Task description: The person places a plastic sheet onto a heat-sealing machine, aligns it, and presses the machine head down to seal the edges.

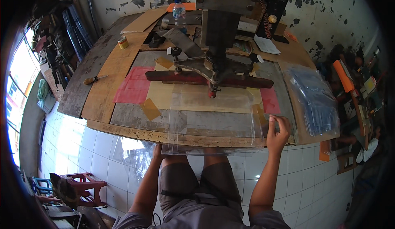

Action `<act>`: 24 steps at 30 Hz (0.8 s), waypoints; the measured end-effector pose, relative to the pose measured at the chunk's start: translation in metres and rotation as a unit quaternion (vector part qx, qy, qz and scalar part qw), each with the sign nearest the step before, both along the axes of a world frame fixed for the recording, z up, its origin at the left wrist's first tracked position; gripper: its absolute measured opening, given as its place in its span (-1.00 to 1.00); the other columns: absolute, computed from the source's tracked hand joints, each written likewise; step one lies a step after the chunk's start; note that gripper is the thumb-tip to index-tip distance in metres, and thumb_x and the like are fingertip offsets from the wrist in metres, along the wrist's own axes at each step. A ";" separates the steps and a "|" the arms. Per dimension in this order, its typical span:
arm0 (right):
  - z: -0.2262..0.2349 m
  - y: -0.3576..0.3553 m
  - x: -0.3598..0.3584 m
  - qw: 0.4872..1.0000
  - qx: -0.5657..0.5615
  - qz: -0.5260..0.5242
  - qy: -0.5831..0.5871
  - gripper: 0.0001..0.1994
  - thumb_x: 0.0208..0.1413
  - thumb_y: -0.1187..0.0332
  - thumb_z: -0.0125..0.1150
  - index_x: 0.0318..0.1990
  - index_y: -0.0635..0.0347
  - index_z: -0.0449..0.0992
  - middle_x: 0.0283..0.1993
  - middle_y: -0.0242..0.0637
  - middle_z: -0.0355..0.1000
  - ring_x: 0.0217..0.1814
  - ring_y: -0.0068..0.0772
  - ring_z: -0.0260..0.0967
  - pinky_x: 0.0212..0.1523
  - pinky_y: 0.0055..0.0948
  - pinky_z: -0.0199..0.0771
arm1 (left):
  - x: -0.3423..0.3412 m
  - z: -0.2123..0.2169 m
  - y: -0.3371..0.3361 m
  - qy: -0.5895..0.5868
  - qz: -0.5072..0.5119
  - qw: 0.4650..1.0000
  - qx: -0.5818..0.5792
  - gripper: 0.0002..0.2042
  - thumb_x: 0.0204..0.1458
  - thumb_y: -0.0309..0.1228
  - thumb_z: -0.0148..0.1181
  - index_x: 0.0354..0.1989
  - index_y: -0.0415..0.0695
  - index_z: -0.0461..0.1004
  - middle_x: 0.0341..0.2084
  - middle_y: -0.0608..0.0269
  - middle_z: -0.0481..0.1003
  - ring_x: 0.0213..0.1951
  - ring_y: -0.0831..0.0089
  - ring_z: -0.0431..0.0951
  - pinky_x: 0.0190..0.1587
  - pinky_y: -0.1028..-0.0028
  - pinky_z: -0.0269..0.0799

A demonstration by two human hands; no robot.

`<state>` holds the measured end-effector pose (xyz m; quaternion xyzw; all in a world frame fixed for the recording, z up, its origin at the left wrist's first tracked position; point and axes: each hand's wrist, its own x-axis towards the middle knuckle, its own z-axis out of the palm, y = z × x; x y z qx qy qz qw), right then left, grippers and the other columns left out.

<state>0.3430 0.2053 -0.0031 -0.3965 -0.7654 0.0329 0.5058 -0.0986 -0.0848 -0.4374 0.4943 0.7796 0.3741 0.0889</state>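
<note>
A clear plastic sheet (214, 126) lies on the press bed, its near edge hanging over the table's front. Above its far part stands the press head with a dark red bar (242, 82). My right hand (279, 133) is raised beside the sheet's right edge, thumb and forefinger pinched together. Whether they hold anything is too fine to see. My left hand (158, 150) is low at the table's front edge, by the sheet's near left corner, its fingers hidden. More clear plastic (135, 157) hangs to the left of it.
A stack of clear plastic pieces (314, 101) lies at the table's right. On the left are a wooden-handled tool (95, 80) and a small yellow jar (123, 43). A water bottle (179, 12) stands at the back. A red stool (88, 190) is on the floor.
</note>
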 end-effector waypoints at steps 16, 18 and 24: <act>-0.003 0.001 -0.003 1.000 -0.007 0.009 0.011 -0.93 0.27 0.42 0.34 -0.21 0.20 0.65 -0.22 -0.30 0.59 -0.12 -0.21 0.52 0.06 -0.22 0.37 | -0.005 0.000 -0.008 0.015 -0.002 0.997 -0.074 -0.28 -0.11 -0.16 0.43 0.27 -0.19 0.42 0.06 -0.25 0.59 0.10 -0.25 0.58 0.11 0.02 0.54; -0.001 0.000 0.002 1.000 -0.004 0.001 0.001 -0.93 0.27 0.42 0.34 -0.21 0.21 0.65 -0.22 -0.30 0.59 -0.12 -0.21 0.52 0.06 -0.22 0.37 | 0.010 0.008 0.001 -0.189 0.088 0.962 -0.178 -0.30 -0.09 -0.18 0.40 0.26 -0.24 0.42 0.13 -0.28 0.54 0.17 -0.24 0.54 0.17 0.01 0.49; -0.002 0.001 0.002 1.000 0.001 0.002 -0.002 -0.92 0.28 0.41 0.33 -0.21 0.22 0.64 -0.22 -0.27 0.59 -0.12 -0.17 0.52 0.04 -0.21 0.40 | 0.010 0.009 0.003 -0.027 -0.015 0.992 -0.119 -0.42 0.03 -0.26 0.29 0.24 -0.28 0.44 0.07 -0.30 0.57 0.18 -0.21 0.54 0.19 0.06 0.51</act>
